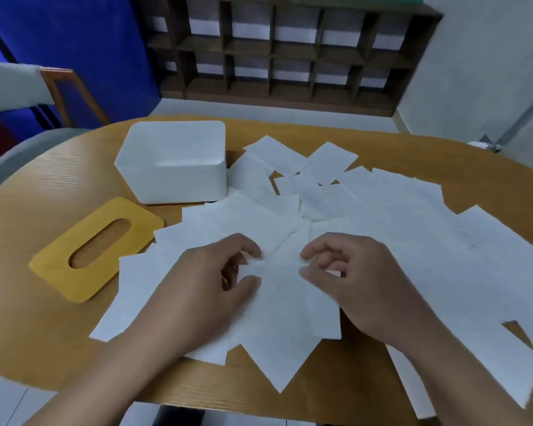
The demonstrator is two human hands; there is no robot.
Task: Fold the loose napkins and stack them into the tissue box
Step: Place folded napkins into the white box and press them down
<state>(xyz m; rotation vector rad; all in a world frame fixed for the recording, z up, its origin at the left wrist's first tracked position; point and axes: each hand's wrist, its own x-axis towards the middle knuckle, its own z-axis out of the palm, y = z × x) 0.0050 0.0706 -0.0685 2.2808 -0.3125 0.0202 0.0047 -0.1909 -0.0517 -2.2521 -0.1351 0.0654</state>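
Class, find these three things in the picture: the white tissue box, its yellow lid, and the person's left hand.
white tissue box [179, 176]: head view, on its front wall.
yellow lid [53, 269]: head view, on the flat face left of the slot.
left hand [203, 284]: head view, on the back of the hand.

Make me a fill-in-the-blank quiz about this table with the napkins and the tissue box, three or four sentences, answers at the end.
1. The yellow lid lies flat on the ____, off the white box.
2. The slot in the lid is shaped like an ____.
3. The loose napkins are coloured ____.
4. The left hand and right hand are both over the ____.

Answers: table; oval; white; napkins
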